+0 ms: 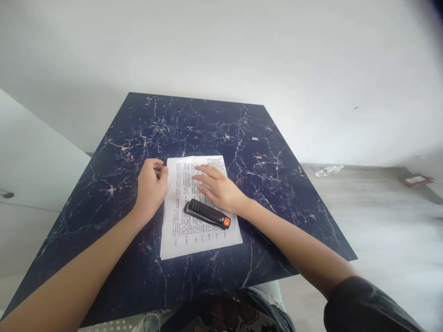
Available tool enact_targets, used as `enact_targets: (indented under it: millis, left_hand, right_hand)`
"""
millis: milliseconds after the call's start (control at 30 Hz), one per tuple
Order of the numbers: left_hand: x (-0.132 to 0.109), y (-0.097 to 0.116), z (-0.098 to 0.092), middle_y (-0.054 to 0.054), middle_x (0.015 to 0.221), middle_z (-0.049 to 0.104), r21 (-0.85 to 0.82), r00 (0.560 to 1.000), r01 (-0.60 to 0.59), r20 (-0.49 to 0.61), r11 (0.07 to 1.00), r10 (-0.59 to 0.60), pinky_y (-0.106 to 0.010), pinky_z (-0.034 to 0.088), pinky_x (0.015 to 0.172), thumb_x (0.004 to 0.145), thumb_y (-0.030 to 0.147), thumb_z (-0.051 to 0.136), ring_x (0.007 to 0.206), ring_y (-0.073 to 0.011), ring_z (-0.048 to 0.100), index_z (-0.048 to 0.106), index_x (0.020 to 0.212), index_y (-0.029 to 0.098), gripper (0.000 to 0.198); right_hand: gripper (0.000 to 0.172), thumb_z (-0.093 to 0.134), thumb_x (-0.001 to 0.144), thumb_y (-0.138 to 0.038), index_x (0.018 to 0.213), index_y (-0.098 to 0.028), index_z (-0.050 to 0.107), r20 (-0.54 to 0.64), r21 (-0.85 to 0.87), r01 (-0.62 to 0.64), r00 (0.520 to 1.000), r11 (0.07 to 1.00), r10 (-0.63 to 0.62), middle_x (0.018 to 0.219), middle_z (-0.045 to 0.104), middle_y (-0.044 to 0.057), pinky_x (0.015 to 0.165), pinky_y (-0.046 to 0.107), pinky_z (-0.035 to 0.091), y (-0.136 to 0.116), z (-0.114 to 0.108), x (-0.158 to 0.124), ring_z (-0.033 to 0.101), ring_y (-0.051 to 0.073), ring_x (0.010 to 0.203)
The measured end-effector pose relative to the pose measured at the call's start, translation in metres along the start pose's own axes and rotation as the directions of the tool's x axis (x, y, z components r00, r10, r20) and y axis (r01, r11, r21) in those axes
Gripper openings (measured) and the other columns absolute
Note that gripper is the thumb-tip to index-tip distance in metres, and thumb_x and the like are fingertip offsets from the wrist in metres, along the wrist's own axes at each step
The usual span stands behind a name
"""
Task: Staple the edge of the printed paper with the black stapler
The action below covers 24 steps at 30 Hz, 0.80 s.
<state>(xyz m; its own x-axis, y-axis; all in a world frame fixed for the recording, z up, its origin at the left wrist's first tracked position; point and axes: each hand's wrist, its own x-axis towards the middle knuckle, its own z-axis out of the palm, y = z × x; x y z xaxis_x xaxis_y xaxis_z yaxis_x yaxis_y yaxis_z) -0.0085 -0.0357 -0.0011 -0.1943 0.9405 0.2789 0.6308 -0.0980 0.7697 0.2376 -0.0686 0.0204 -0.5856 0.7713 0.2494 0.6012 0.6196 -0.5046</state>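
Observation:
Printed paper (173,244) lies on the dark blue marbled table (194,120), its text turned sideways. A black stapler (207,214) with an orange end rests on the lower half of the paper, touched by neither hand. At the paper's left edge is my left hand (152,184), fingers curled and thumb near the fingertips; whether it pinches the paper's edge is hard to make out. My right hand (219,188) is over the upper right part of the paper, just above the stapler, with its fingers spread and nothing held.
A small white object (255,139) sits toward the back right of the table. On the floor to the right are a clear plastic bottle (328,171) and a cardboard piece (416,180). A white wall (221,50) stands behind the table.

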Motion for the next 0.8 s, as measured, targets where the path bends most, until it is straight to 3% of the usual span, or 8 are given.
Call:
enact_targets:
  millis: [100,233,433,633,733,800]
  left_hand:
    - [0.004,-0.005,-0.001,-0.006,0.099,0.066,-0.033,0.999,0.018,-0.026,0.999,-0.019,-0.039,0.051,0.076,0.092,0.031,0.061,0.081,-0.0231,0.065,0.058,0.102,0.023,0.014]
    - [0.007,-0.009,-0.003,-0.004,0.096,0.065,-0.054,0.999,0.045,-0.018,0.997,-0.046,-0.037,0.05,0.072,0.091,0.035,0.062,0.077,-0.0221,0.063,0.057,0.102,0.024,0.017]
    - [0.006,-0.01,-0.005,-0.004,0.096,0.065,-0.035,0.998,0.065,0.03,0.997,-0.064,-0.035,0.048,0.068,0.093,0.04,0.061,0.075,-0.0212,0.062,0.059,0.106,0.024,0.02]
    - [0.005,-0.009,-0.004,-0.004,0.092,0.065,-0.017,0.998,0.048,0.04,0.999,-0.048,-0.034,0.047,0.065,0.093,0.041,0.061,0.069,-0.0204,0.06,0.06,0.104,0.024,0.02]
    - [0.006,-0.009,-0.003,-0.003,0.089,0.065,-0.026,0.998,0.046,0.034,0.999,-0.045,-0.034,0.046,0.064,0.092,0.039,0.061,0.067,-0.0206,0.06,0.06,0.102,0.024,0.018]
    - [0.007,-0.009,-0.003,-0.003,0.088,0.065,-0.034,0.998,0.048,0.028,0.998,-0.047,-0.034,0.046,0.063,0.092,0.039,0.062,0.068,-0.0212,0.06,0.061,0.1,0.024,0.017]
  right_hand:
    - [0.057,0.038,0.112,-0.052,0.161,-0.023,0.044,0.135,-0.233,0.072,0.99,0.97,-0.041,0.175,0.03,0.012,0.13,0.066,0.018,0.015,0.019,0.002,0.019,0.035,0.163]
    - [0.064,0.032,0.112,-0.056,0.167,-0.023,0.034,0.154,-0.347,0.099,0.987,0.933,-0.048,0.177,0.022,0.011,0.132,0.063,0.015,0.02,0.022,-0.006,0.015,0.033,0.164]
    - [0.06,0.031,0.114,-0.05,0.169,-0.027,0.029,0.189,-0.368,0.043,0.982,0.929,0.029,0.177,0.019,0.007,0.133,0.059,0.013,0.058,-0.026,-0.052,0.014,0.029,0.164]
    - [0.061,0.034,0.113,-0.049,0.171,-0.038,0.019,0.174,-0.369,-0.149,0.958,0.917,0.226,0.178,0.012,-0.002,0.134,0.057,0.009,0.103,-0.079,-0.117,0.01,0.028,0.165]
    - [0.06,0.033,0.111,-0.054,0.169,-0.04,0.027,0.17,-0.326,-0.209,0.946,0.922,0.275,0.178,0.014,-0.004,0.135,0.056,0.007,0.105,-0.091,-0.125,0.012,0.029,0.165]
    - [0.058,0.027,0.111,-0.055,0.165,-0.037,0.038,0.081,-0.299,-0.286,0.943,0.91,0.323,0.177,0.02,-0.003,0.134,0.057,0.009,0.105,-0.093,-0.118,0.015,0.029,0.165]
